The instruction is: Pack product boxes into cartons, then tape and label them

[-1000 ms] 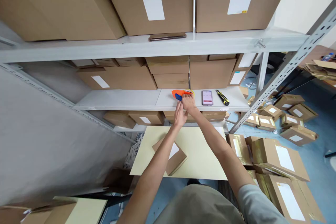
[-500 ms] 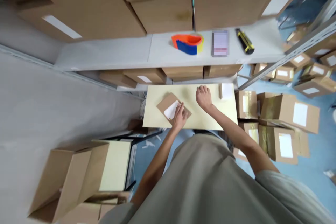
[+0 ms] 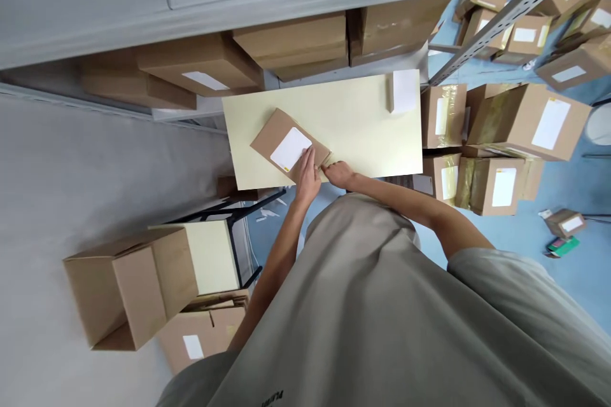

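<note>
A small brown cardboard box (image 3: 268,133) lies askew on the left half of the cream table. On its upper face is a white label (image 3: 290,148). My left hand (image 3: 308,175) rests on the box and the label's right edge, fingers stretched out and lying flat. At the box's right-hand corner, by the table's front edge, is my right hand (image 3: 338,173) with its fingers closed. Whether it grips the corner or something small there is hidden. A white stack that looks like labels or paper (image 3: 405,91) sits at the table's back right.
Behind the cream table (image 3: 367,133) stands a grey shelf (image 3: 119,19) with cardboard boxes (image 3: 291,38) on its lower level. Labelled boxes (image 3: 501,187) are piled on the right. An open carton (image 3: 138,296) stands at the lower left, beside a bare wall (image 3: 42,203).
My right hand has moved left and toward me, from above the table to the box's corner. My left hand remains on the box. The view has tipped downward.
</note>
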Demonstrator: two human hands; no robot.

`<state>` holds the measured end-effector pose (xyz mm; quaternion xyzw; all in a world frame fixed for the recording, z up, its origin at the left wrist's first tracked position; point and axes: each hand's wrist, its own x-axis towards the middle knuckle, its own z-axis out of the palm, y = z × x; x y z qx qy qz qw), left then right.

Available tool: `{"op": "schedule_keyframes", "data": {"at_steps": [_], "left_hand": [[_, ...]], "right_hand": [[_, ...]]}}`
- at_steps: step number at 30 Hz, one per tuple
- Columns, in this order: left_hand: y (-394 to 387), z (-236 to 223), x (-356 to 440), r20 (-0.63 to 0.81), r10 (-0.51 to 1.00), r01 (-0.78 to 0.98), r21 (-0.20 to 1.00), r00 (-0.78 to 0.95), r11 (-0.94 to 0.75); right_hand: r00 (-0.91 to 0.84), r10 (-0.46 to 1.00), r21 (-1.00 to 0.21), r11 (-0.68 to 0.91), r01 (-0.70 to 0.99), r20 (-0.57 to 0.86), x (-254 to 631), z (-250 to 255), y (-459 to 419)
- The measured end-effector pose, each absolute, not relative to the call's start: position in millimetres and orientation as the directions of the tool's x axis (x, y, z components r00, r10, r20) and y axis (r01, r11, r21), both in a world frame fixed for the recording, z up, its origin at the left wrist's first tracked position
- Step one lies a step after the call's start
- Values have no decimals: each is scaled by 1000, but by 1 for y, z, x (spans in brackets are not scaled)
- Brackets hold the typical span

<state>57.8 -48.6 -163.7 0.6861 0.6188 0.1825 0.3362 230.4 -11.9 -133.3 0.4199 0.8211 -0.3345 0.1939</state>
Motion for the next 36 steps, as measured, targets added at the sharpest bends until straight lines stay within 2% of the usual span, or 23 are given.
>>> {"op": "schedule_keyframes", "data": {"at_steps": [4,7,8,10,13,16,19,21,24,27,29,32,34,36], "left_hand": [[-51,-158,57,-169,968,740,672,186,-25],[-45,-153,54,-188,960,753,657,206,-33],[-38,-151,50,-201,958,758,652,205,-25],[-11,-148,37,-221,962,780,626,161,13],[58,-146,4,-178,984,825,554,-12,110],[131,-145,-24,-171,973,829,512,-158,225],[170,-138,-29,-451,864,813,405,-222,420],[171,-128,-22,-579,785,807,345,-218,479],[146,-110,-7,-524,827,818,373,-205,439],[105,-93,3,-416,889,784,481,-189,392],[74,-89,8,-369,911,727,573,-184,379],[29,-101,22,-334,927,596,713,-173,369],[1,-117,36,-334,924,525,761,-186,381],[-24,-134,50,-335,920,498,774,-204,392]], "right_hand": [[-471,622,-311,355,882,-626,258,-136,14],[-427,646,-335,270,903,-633,268,-138,30],[-399,654,-383,177,907,-643,269,-138,33],[-310,654,-495,-115,861,-690,271,-139,35],[-234,567,-554,-496,669,-790,272,-141,28],[-301,492,-575,-650,498,-817,268,-143,18],[-350,492,-589,-759,276,-797,259,-145,12],[-354,489,-528,-849,16,-797,256,-145,9],[-292,516,-410,-841,-353,-805,264,-142,1],[-112,646,-546,-714,-438,-755,287,-133,-13],[18,746,-691,-608,-391,-666,306,-124,-22],[172,866,-875,-431,-221,-470,330,-115,-33],[250,895,-929,-350,-121,-370,342,-117,-37],[318,888,-940,-337,-42,-333,352,-126,-40]]}}
